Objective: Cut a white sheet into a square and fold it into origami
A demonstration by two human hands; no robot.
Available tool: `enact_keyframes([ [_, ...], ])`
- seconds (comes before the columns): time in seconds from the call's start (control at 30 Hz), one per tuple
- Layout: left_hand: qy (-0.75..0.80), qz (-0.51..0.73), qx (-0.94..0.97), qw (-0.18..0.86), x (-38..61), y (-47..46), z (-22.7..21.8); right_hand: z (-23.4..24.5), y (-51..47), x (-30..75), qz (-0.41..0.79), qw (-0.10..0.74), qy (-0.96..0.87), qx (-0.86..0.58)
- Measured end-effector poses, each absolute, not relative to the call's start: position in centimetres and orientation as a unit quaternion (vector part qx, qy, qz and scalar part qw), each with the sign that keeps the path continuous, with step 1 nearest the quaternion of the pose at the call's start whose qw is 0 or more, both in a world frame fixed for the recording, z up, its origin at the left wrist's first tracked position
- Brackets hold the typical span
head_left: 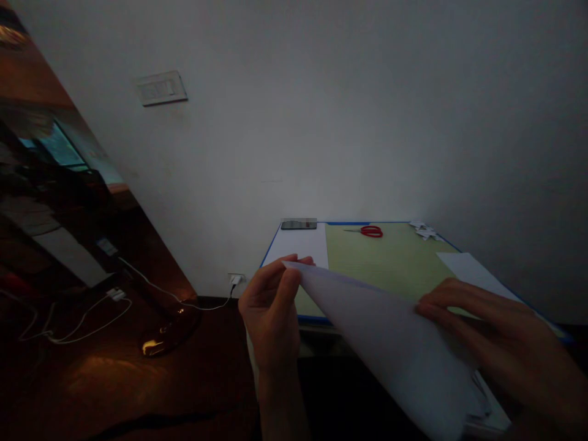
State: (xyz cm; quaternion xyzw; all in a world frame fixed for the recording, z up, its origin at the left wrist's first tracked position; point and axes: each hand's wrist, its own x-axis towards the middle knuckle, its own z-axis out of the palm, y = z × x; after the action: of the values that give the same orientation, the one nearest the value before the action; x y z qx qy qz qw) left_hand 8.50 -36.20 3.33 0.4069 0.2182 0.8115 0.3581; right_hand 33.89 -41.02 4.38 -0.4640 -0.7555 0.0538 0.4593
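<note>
A sheet of white paper point(390, 337), folded or rolled to a point at its upper left, is held up in front of the table's near edge. My left hand point(275, 312) pinches that pointed corner between thumb and fingers. Along the upper right edge, my right hand point(496, 337) grips the paper between its thumb and fingertips. The sheet slants down to the right and hides part of the table. Beyond the hands, red-handled scissors point(371, 231) lie on the yellow-green tabletop point(376, 260).
A phone point(298, 225) lies at the table's back left, above a white sheet point(298, 246). Small white paper pieces point(425, 231) sit at the back right, near another white sheet point(473, 272). A wall point(349, 110) stands behind. Left, cables point(160, 294) trail near a lamp base point(160, 343).
</note>
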Motion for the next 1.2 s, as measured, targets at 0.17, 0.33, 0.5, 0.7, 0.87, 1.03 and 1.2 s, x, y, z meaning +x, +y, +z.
enact_keyframes([
  [0.17, 0.221, 0.825, 0.387, 0.347, 8.48, -36.02, 3.69, 4.54, -41.05, 33.52, 0.064, 0.469, -0.754, -0.456],
  [0.33, 0.221, 0.833, 0.378, 0.337, 8.74, -35.97, 3.92, 4.87, -41.04, 33.54, 0.055, 0.467, -0.763, -0.443],
  [0.5, 0.269, 0.854, 0.361, 0.261, 9.26, -35.87, 3.7, 4.92, -40.94, 33.6, 0.038, 0.464, -0.77, -0.435],
  [0.7, 0.274, 0.863, 0.358, 0.228, 9.43, -35.87, 3.67, 4.79, -40.95, 33.85, 0.037, 0.453, -0.779, -0.432],
  [0.87, 0.31, 0.856, 0.376, 0.174, 9.43, -35.96, 3.58, 4.99, -41.05, 33.98, 0.033, 0.44, -0.784, -0.436],
  [1.03, 0.334, 0.845, 0.397, 0.129, 9.41, -35.78, 3.29, 5.04, -41.06, 33.99, 0.027, 0.433, -0.79, -0.434],
  [1.2, 0.341, 0.841, 0.408, 0.097, 9.33, -35.53, 3.04, 5.11, -40.85, 34.01, 0.035, 0.43, -0.797, -0.423],
])
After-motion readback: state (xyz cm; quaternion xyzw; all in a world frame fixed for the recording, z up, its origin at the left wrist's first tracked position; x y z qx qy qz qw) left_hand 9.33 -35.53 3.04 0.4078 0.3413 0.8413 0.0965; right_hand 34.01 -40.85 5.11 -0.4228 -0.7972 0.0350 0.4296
